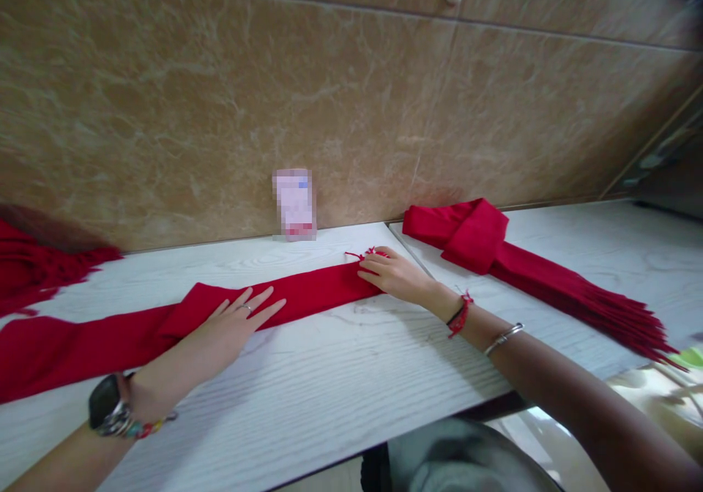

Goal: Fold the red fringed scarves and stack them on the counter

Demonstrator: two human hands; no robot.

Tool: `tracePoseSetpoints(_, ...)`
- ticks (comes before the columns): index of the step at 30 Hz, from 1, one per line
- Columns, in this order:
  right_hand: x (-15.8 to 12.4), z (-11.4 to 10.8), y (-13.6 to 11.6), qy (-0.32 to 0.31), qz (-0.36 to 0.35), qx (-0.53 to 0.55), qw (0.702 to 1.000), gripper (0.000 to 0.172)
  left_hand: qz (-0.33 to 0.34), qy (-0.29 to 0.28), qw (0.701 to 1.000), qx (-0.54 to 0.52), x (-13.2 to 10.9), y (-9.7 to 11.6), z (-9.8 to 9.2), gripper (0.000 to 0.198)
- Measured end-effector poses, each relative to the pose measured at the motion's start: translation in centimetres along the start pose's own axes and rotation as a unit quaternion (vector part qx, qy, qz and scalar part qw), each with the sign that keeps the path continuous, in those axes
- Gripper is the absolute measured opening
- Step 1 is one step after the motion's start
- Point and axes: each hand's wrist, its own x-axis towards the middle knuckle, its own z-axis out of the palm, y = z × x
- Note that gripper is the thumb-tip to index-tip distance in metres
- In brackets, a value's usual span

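A long red scarf [315, 294] lies in a narrow strip across the white wood-grain table [329, 389], running out of view at the left. My left hand [233, 323] rests flat on it with fingers spread, close to a folded-over part. At the scarf's right end, my right hand [398, 276] has its fingers curled over the fabric. Red fringe strands [356, 255] poke out past those fingertips; what lies under the palm is hidden.
Right of my hands lies a second red scarf [475, 236], looped over, its fringe toward the front edge. More red fringed fabric [38, 269] sits far left. A blurred-out pale rectangular item [295, 205] leans on the brown marbled wall [220, 111]. A grey rounded shape [461, 455] is below the table edge.
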Motion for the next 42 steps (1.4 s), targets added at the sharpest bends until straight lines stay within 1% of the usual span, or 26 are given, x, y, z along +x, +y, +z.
tracePoseSetpoints(2, 0.0, 0.1, 0.1, -0.004, 0.006, 0.001, 1.0, 0.022, 0.01, -0.029, 0.999, -0.009, 0.5, -0.1, -1.1, 0.063)
tracePoseSetpoints(3, 0.0, 0.1, 0.2, -0.006, 0.01, -0.003, 1.0, 0.021, 0.021, -0.043, 0.999, -0.013, 1.1, 0.1, -1.9, 0.056)
tracePoseSetpoints(5, 0.0, 0.1, 0.5, -0.01, 0.015, -0.014, 1.0, 0.019, 0.044, -0.055, 0.997, -0.017, 2.6, 1.3, -3.6, 0.043)
tracePoseSetpoints(6, 0.0, 0.0, 0.6, -0.012, 0.019, -0.019, 1.0, 0.019, 0.056, -0.043, 0.997, -0.011, 3.6, 2.2, -4.3, 0.039)
tracePoseSetpoints(8, -0.1, -0.1, 1.0, -0.017, 0.033, -0.023, 0.999, 0.019, 0.069, 0.037, 0.997, -0.005, 5.8, 4.4, -5.1, 0.042)
tracePoseSetpoints(9, -0.2, -0.2, 1.1, -0.021, 0.044, -0.025, 0.999, 0.02, 0.076, 0.075, 0.994, -0.012, 6.8, 5.5, -5.0, 0.044)
tracePoseSetpoints(10, -0.3, -0.3, 1.3, -0.025, 0.057, -0.027, 0.998, 0.02, 0.089, 0.098, 0.991, -0.024, 7.7, 6.5, -4.8, 0.045)
tracePoseSetpoints(12, -0.9, -0.5, 1.7, -0.041, 0.089, -0.036, 0.995, 0.02, 0.111, 0.106, 0.987, -0.054, 8.9, 7.7, -3.7, 0.045)
tracePoseSetpoints(14, -1.7, -0.5, 2.3, -0.062, 0.124, -0.052, 0.989, 0.019, 0.115, 0.112, 0.984, -0.081, 9.3, 8.1, -2.6, 0.044)
tracePoseSetpoints(16, -2.5, -0.4, 2.9, -0.068, 0.158, -0.063, 0.983, 0.02, 0.113, 0.118, 0.982, -0.096, 9.2, 7.9, -1.8, 0.044)
tracePoseSetpoints(18, -2.8, -0.3, 3.3, -0.035, 0.182, -0.046, 0.982, 0.022, 0.113, 0.124, 0.981, -0.099, 9.0, 7.6, -1.6, 0.044)
tracePoseSetpoints(19, -2.7, -0.3, 3.3, -0.005, 0.182, -0.02, 0.983, 0.023, 0.113, 0.127, 0.98, -0.099, 8.9, 7.6, -1.7, 0.044)
tracePoseSetpoints(21, -2.1, -0.4, 2.9, 0.051, 0.148, 0.071, 0.985, 0.025, 0.111, 0.136, 0.979, -0.099, 8.8, 7.7, -1.9, 0.043)
tracePoseSetpoints(22, -1.6, -0.5, 2.5, 0.061, 0.12, 0.124, 0.983, 0.024, 0.11, 0.141, 0.979, -0.098, 8.7, 7.8, -2.0, 0.042)
tracePoseSetpoints(23, -1.2, -0.6, 2.1, 0.056, 0.092, 0.172, 0.979, 0.023, 0.107, 0.146, 0.979, -0.097, 8.7, 7.9, -2.0, 0.042)
tracePoseSetpoints(25, -0.5, -0.9, 1.3, 0.009, 0.052, 0.231, 0.971, 0.02, 0.102, 0.156, 0.978, -0.095, 8.7, 8.0, -2.0, 0.042)
tracePoseSetpoints(28, -0.7, -1.0, 1.2, -0.072, 0.033, 0.217, 0.973, 0.02, 0.099, 0.159, 0.978, -0.093, 8.7, 8.0, -1.8, 0.043)
tracePoseSetpoints(30, -1.4, -1.1, 1.8, -0.113, 0.047, 0.17, 0.978, 0.021, 0.099, 0.157, 0.979, -0.089, 8.8, 7.9, -1.8, 0.043)
tracePoseSetpoints(33, -2.9, -1.4, 3.5, -0.171, 0.107, 0.084, 0.976, 0.02, 0.099, 0.157, 0.98, -0.077, 8.7, 7.9, -1.8, 0.043)
tracePoseSetpoints(34, -3.3, -1.6, 4.0, -0.178, 0.127, 0.06, 0.974, 0.02, 0.097, 0.161, 0.98, -0.073, 8.6, 8.0, -1.9, 0.042)
tracePoseSetpoints(35, -3.6, -1.7, 4.4, -0.171, 0.146, 0.042, 0.974, 0.02, 0.092, 0.167, 0.979, -0.069, 8.5, 8.0, -2.0, 0.042)
tracePoseSetpoints(36, -3.7, -1.9, 4.6, -0.145, 0.161, 0.035, 0.976, 0.021, 0.087, 0.175, 0.979, -0.065, 8.4, 8.1, -2.1, 0.042)
tracePoseSetpoints(38, -3.3, -2.0, 4.3, -0.054, 0.171, 0.054, 0.982, 0.023, 0.08, 0.192, 0.976, -0.059, 8.3, 8.3, -2.2, 0.041)
tracePoseSetpoints(40, -2.2, -1.8, 3.3, 0.027, 0.144, 0.104, 0.984, 0.024, 0.08, 0.199, 0.975, -0.058, 8.2, 8.5, -2.3, 0.04)
tracePoseSetpoints(41, -1.5, -1.5, 2.6, 0.046, 0.119, 0.127, 0.984, 0.024, 0.082, 0.197, 0.975, -0.061, 8.2, 8.5, -2.3, 0.04)
tracePoseSetpoints(42, -0.7, -1.1, 2.0, 0.05, 0.095, 0.142, 0.984, 0.026, 0.084, 0.191, 0.976, -0.066, 8.2, 8.5, -2.3, 0.04)
